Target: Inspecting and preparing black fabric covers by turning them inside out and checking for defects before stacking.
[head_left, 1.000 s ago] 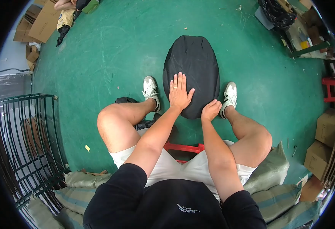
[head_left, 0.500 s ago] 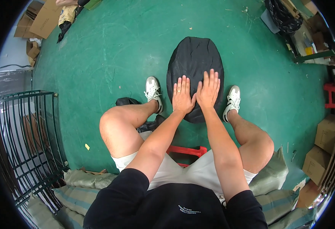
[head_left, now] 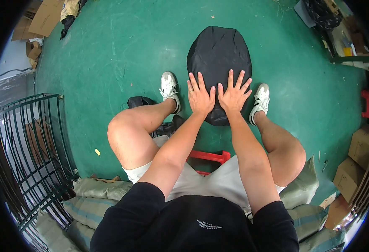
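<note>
Between my feet on the green floor lies a large oval bundle in black fabric (head_left: pixel 219 50), its surface creased. Flat on its near left part rests my left hand (head_left: pixel 200 97), fingers spread, a ring on one finger. My right hand (head_left: pixel 234 95) presses beside it with the palm down and the fingers fanned out. The two thumbs almost meet over the middle of the bundle. Neither hand grips anything. Whatever the black fabric covers is hidden.
A red plastic stool (head_left: pixel 209 157) shows between my thighs. By my left leg lies black crumpled material (head_left: pixel 140 102). A dark green metal rack (head_left: pixel 33 101) stands at left, cardboard boxes (head_left: pixel 348 178) at right. Stuffed grey-green sacks (head_left: pixel 90 210) lie behind me.
Both hands have spread their fingers wider on the bundle. My right hand sits nearer the bundle's close end than before. The whole view has shifted slightly.
</note>
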{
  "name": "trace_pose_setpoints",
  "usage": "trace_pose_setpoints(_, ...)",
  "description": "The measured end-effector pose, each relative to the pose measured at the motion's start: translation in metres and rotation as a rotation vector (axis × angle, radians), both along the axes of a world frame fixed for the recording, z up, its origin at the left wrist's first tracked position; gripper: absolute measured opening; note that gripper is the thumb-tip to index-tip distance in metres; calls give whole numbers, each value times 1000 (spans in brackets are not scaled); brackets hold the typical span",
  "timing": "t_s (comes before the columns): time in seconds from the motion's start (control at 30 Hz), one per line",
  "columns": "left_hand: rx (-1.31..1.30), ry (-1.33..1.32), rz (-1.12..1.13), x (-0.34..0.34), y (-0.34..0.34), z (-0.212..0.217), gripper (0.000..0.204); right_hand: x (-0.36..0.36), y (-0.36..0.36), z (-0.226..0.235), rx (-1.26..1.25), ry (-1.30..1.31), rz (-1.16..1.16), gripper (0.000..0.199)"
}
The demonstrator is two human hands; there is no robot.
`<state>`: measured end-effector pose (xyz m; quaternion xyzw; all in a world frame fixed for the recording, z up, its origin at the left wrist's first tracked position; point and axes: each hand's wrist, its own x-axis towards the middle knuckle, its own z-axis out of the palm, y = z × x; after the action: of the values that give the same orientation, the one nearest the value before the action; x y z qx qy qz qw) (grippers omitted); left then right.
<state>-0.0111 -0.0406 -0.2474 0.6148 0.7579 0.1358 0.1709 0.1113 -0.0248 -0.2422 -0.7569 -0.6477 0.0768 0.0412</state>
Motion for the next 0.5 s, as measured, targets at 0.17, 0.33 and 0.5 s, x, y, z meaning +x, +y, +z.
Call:
trace_pose_setpoints(0.17,-8,-26,73,-2,2,4,82,0,4,4,-8,33,-85,79)
trace_pose_setpoints(0.33,-38,-64,61,-6,2,5,87,6,5,7,-54,128,-92,84)
trace_pose_setpoints(0.5,4,-56,43,-9,-2,2,89,16,2,0,-44,157,-33,89)
